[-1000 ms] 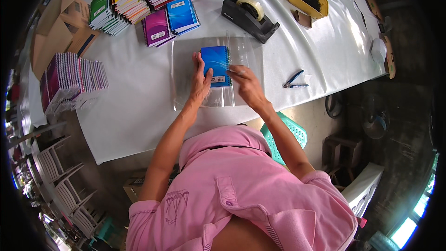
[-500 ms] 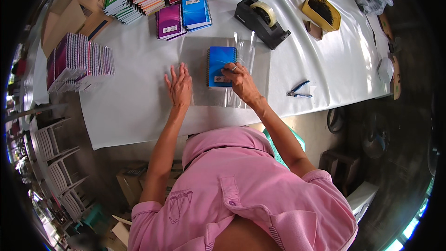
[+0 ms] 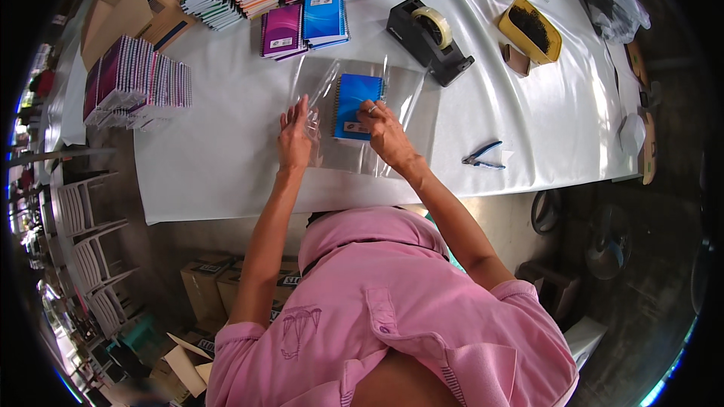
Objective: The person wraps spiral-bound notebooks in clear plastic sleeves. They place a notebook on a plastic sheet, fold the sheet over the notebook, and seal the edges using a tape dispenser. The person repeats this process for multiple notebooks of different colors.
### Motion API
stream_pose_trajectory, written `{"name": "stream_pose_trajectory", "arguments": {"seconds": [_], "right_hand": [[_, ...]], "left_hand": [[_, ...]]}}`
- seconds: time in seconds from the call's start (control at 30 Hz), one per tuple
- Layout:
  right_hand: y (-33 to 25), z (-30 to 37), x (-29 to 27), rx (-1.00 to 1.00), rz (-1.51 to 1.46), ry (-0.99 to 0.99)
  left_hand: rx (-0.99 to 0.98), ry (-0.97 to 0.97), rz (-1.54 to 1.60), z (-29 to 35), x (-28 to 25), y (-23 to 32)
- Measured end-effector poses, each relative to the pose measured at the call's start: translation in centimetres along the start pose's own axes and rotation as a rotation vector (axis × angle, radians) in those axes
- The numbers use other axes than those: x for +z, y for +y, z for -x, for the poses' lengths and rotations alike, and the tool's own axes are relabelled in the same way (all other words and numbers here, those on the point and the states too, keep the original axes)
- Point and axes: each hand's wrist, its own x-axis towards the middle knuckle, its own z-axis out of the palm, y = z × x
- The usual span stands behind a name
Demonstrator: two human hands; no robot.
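A blue spiral notebook [image 3: 357, 98] lies on a clear plastic sheet [image 3: 329, 152] near the table's front edge. My right hand [image 3: 388, 133] rests on the notebook's lower right part, its fingers bent together and pressing on the cover. At the sheet's left edge is my left hand [image 3: 295, 134], fingers close together with the thumb side against the plastic. That edge stands up off the table beside the notebook, creased and shiny. The left fingertips' exact grip is partly hidden by the glare.
Beyond the sheet lie a purple notebook [image 3: 283, 30] and blue notebooks [image 3: 325, 19], before several tall stacks. Notebooks in plastic [image 3: 136, 83] pile up at left. A black tape dispenser [image 3: 430, 41], yellow tub [image 3: 530, 30] and blue-handled nippers [image 3: 484, 156] are on the right.
My left hand has turned from lying flat with spread fingers to gripping the sheet's left edge, which has risen. The right hand stays on the notebook. The whole view has shifted slightly.
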Motion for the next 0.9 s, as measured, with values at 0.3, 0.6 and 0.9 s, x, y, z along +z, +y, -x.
{"name": "stream_pose_trajectory", "arguments": {"seconds": [0.3,0.6,0.9], "right_hand": [[0.6,-1.8,1.0,0.2,-0.204,0.043],[0.0,-3.1,4.1,0.445,-0.109,0.081],[0.2,-2.7,1.8,0.525,-0.483,0.023]], "left_hand": [[-0.297,-0.318,-0.056,0.8,-5.6,7.7],[0.347,-0.248,-0.056,2.0,-4.1,8.9],[-0.403,-0.348,0.522,-3.6,-2.4,7.2]]}}
